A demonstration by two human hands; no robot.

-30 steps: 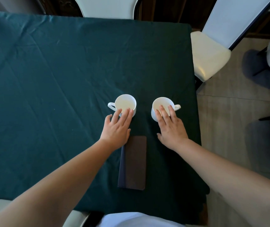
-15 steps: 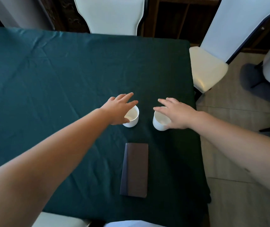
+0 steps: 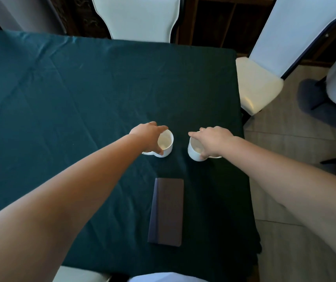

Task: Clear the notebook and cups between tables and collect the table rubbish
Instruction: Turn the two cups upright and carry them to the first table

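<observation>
Gripping white handled left cup [image 3: 166, 143] with my left hand [image 3: 148, 136], right cup [image 3: 195, 148] with right hand [image 3: 214, 140]; dark closed notebook [image 3: 166, 211] flat on green-clothed surface [image 3: 61, 98].

Two plain white mugs [image 3: 166, 143] and a dark brown notebook [image 3: 166, 212] on a plain dark teal tablecloth [image 3: 61, 94]; cream chairs [image 3: 256, 84].

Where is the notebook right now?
In the head view the notebook lies flat on the green tablecloth, near its right edge, untouched, just nearer the person than the two cups.
</observation>
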